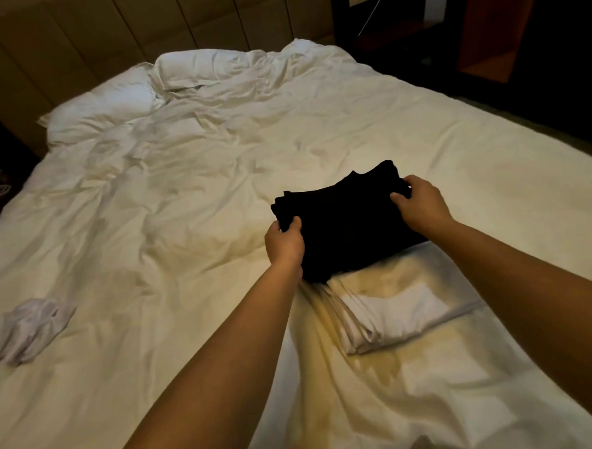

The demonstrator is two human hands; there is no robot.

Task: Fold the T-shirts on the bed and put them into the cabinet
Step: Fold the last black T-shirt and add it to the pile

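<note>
Head view: left hand [284,240] and right hand [420,202] pinch opposite edges of the folded black shirt [349,225] on the bed [215,160]. Soft, light, floppy; supporting it underneath likely keeps the folds.

Both bare arms extended forward and slightly inward. The left hand [284,242] was curled, thumb on top, pinching at its fingertips. The right hand [421,202] reached farther forward, fingers curled in a grip, knuckles upward.
</note>
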